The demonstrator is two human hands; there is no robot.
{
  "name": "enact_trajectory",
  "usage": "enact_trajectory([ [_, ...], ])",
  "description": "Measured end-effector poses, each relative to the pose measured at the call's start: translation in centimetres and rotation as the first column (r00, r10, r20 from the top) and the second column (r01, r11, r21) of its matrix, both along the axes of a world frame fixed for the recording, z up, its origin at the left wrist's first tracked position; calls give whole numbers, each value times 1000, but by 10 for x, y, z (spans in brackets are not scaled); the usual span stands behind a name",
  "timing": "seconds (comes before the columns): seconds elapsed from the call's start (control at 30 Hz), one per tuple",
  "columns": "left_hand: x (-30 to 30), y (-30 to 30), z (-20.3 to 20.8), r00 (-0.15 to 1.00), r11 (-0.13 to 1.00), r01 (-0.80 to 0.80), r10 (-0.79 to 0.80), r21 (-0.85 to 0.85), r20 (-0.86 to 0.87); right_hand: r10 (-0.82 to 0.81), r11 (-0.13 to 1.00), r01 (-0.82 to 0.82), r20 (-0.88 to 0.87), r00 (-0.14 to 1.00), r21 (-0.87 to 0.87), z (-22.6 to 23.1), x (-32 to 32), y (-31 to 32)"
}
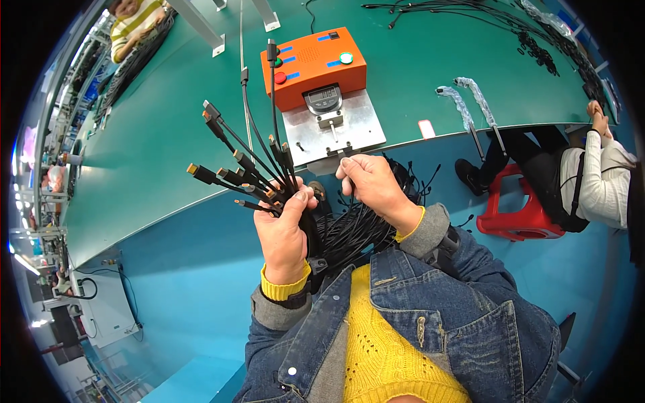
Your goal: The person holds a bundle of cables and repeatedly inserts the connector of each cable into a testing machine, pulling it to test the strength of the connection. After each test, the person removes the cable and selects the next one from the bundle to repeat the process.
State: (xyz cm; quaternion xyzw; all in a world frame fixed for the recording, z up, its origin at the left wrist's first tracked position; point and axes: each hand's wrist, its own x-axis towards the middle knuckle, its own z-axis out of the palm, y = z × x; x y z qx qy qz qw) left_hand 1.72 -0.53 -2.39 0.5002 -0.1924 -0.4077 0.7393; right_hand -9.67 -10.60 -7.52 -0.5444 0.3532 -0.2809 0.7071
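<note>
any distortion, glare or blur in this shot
Head view: fisheye bends the green table's front edge, corners go black; head view: bright lights at the left rim burn out; head view: cables in the left hand look fairly sharp, far-left background softer.

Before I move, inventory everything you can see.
Table: one, green, upper half
Control box: one, orange, on the table
Metal plate: one, silver, before the box
Gauge: one, grey, on the plate
Card: one, white, near edge
Wrapped bars: two, whitish, table's right edge
Loose cables: many, black, upper right
Cable pile: one, black, centre
Cable bundle: one, black, left of centre
Stool: one, red, right
Co-workers: two; yellow stripes, upper left; white top, right
Floor: one, blue, below table
Left hand: one, yellow cuff, around bundle
Right hand: one, yellow cuff, plate's front
</note>
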Motion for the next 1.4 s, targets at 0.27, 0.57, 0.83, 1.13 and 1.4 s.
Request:
enact_trajectory([
  [0.27, 10, 0, 4, 998, 999, 51, -51, -3, -23, -5, 1000, 5, 20, 1000, 22, 7, 6, -5],
  [0.57, 12, 5, 8, 999, 998, 52, -51, 40, -15, 11, 998, -13, 24, 1000, 63, 4, 4, -4],
  [0.83, 13, 11, 11, 994, 995, 86, -82, 44, -70, 13, 998, -15, 22, 1000, 64, 7, 4, -4],
  [1.13, 11, 11, 8, 996, 997, 71, -69, 25, -63, 22, 997, -23, 17, 1000, 69, 7, 4, -3],
  [1.4, 9, 13, 9, 996, 998, 55, -53, 25, -69, 52, 998, -50, -43, 998, 48, 6, -1, 1],
])
